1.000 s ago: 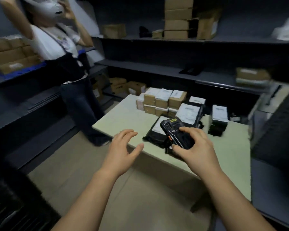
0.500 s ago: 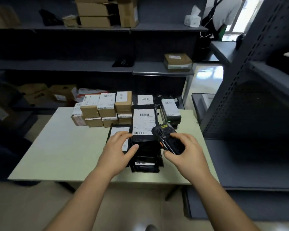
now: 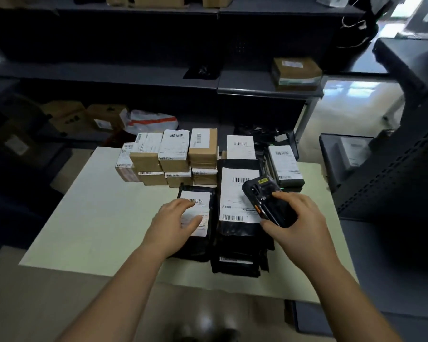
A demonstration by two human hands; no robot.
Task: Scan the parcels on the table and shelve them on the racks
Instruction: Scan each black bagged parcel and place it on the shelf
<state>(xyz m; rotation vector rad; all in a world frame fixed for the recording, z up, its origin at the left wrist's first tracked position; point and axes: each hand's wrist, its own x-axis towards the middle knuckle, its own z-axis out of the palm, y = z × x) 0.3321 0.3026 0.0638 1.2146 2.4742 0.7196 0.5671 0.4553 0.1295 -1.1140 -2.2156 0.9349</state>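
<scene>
At 6 o'clock, your flat left hand (image 3: 176, 218) pins a small black plastic mailer (image 3: 206, 245), and your right hand (image 3: 297, 218) grips the black handheld scanner (image 3: 265, 193). Scan's up, so aim at its label next.

We are in a parcel storeroom. Just beyond our left hand (image 3: 176, 223), small cardboard boxes (image 3: 173, 159) sit stacked on a pale table (image 3: 97, 218), each with a white barcode label. Under and between both hands lie black mailer bags (image 3: 237, 235), labelled the same way. Our right hand (image 3: 297, 223) grips a handheld scanner (image 3: 269, 201). Well past both hands run dark metal racks (image 3: 134, 72), with a taped carton (image 3: 297, 72) on one shelf and more brown cartons (image 3: 84, 117) low down to the left. Right of our right hand stands a perforated rack upright (image 3: 393, 169).
</scene>
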